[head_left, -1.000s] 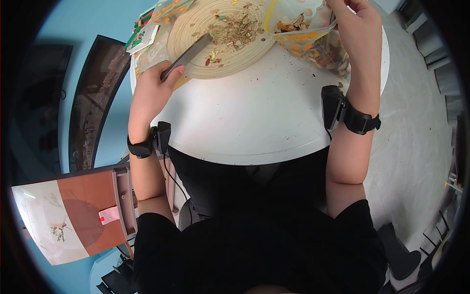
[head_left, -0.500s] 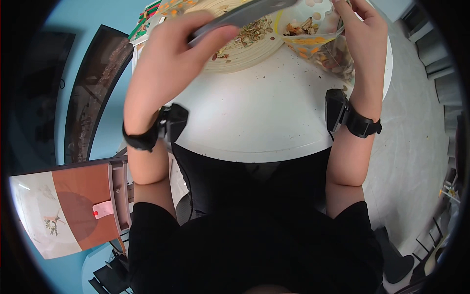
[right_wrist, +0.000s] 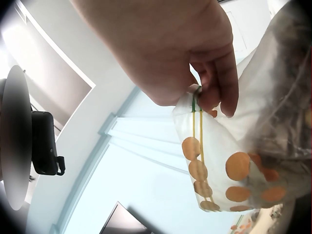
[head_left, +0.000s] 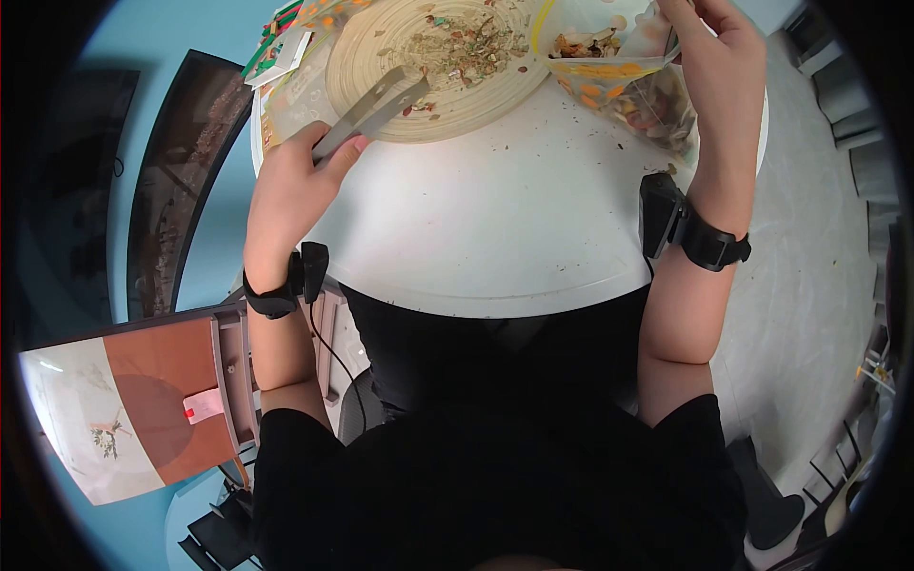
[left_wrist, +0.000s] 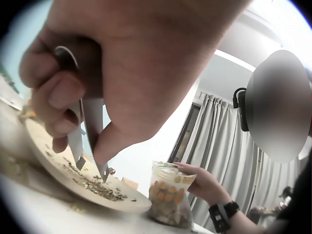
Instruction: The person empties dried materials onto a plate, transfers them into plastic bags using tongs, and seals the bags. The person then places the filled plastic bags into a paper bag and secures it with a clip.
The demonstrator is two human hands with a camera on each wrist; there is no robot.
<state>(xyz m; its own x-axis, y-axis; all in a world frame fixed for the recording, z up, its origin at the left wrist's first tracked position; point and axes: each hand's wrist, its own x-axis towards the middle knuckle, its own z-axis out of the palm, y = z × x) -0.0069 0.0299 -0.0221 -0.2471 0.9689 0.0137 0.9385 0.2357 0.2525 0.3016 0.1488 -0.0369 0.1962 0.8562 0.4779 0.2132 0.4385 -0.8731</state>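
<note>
My left hand (head_left: 293,186) holds a pair of metal tongs (head_left: 377,109) between thumb and fingers. The two arms of the tongs stand apart, their tips low over a round, pale wooden plate (head_left: 481,119). Dried, crumbled bits (head_left: 462,57) in brown, green and red lie scattered across the plate, and the left wrist view shows one tip right by them. To the right, my right hand (head_left: 725,81) pinches the top edge of a clear zip bag (head_left: 609,88) with orange dots. The bag's mouth gapes, and larger dried pieces (head_left: 586,45) fill its lower part.
Another orange-dotted bag (head_left: 328,13) lies beyond the plate at the left, next to a small white box (head_left: 281,62) with green and red items. Small crumbs dot the white round table (head_left: 476,219). A cabled camera is strapped to each wrist.
My left hand swung the tongs up and right toward the bag, then came back left over the plate. The tongs' arms, together earlier, are now spread. The right hand keeps holding the bag.
</note>
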